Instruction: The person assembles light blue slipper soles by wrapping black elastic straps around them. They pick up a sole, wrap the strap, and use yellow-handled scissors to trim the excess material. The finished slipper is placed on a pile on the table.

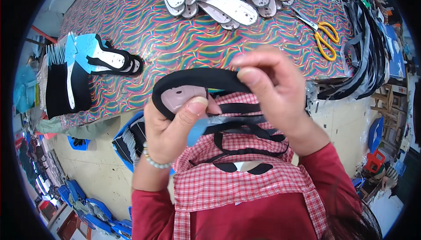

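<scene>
My left hand (164,132) grips a shoe insole (175,97) with its thumb pressed on the pale pinkish face. A black fabric strip (193,78) wraps round the insole's curved end and runs on to the right. At that side my right hand (278,86) pinches the strip between thumb and fingers; its fingertips are a little blurred. Below the left thumb a light blue piece (198,130) shows, partly hidden by the hand. More black strips (237,108) lie across my lap on the red checked apron (245,187).
White insoles (232,5) are heaped at the table's far side. Yellow-handled scissors (326,38) lie at the right, beside hanging dark strips (364,60). Black and blue pieces with insoles (70,84) sit at the left. A blue bin (127,143) stands below the table edge.
</scene>
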Demonstrator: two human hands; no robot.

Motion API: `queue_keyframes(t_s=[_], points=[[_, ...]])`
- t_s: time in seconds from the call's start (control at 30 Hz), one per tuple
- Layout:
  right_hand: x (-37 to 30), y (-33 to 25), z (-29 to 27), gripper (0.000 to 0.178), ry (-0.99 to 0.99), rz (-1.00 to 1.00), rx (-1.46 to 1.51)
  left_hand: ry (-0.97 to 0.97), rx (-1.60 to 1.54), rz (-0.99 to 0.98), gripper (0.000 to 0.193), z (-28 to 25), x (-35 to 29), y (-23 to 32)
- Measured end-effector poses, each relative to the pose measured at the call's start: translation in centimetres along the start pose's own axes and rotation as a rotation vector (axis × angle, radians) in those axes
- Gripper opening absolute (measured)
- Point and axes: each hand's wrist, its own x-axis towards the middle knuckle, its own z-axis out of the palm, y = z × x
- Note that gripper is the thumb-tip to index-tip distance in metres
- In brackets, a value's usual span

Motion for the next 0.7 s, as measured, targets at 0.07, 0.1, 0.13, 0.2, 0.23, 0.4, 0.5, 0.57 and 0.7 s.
queue_keyframes(t_s=[0.07, 0.1, 0.13, 0.2, 0.23, 0.4, 0.5, 0.57, 0.7], points=[[-0.7, 1.2, 2.1, 0.011, 0.09, -0.091, 0.093, 0.095, -0.05, 0.072, 0.033, 0.9, 0.4, -0.6], [-0.9, 1.7, 2.7, 0.011, 0.081, -0.146, 0.041, 0.139, -0.076, 0.109, 0.034, 1.3, 0.6, -0.9], [-1.0, 1.5, 3.2, 0.011, 0.068, -0.11, 0.065, 0.183, -0.042, 0.169, 0.038, 1.5, 0.7, -1.2], [-1.0, 1.1, 4.2, 0.011, 0.051, -0.05, 0.115, 0.244, 0.007, 0.27, 0.042, 1.6, 1.1, -1.9], [-0.8, 0.9, 4.3, 0.012, 0.04, -0.096, 0.084, 0.257, 0.019, 0.312, 0.043, 1.6, 1.4, -2.1], [-1.3, 1.7, 3.7, 0.016, 0.014, -0.252, -0.063, 0.262, -0.107, 0.278, 0.03, 1.7, 1.3, -1.5], [-2.3, 2.8, 3.0, 0.017, -0.028, -0.295, -0.182, 0.383, -0.295, 0.272, 0.038, 2.7, 2.0, -1.7], [-2.4, 3.2, 2.6, 0.016, -0.042, -0.303, -0.247, 0.222, -0.438, 0.21, 0.041, 1.4, 1.8, -2.4], [-1.8, 2.0, 2.2, 0.017, -0.127, -0.279, -0.247, 0.122, -0.607, 0.151, 0.044, 1.3, 2.4, -2.7]])
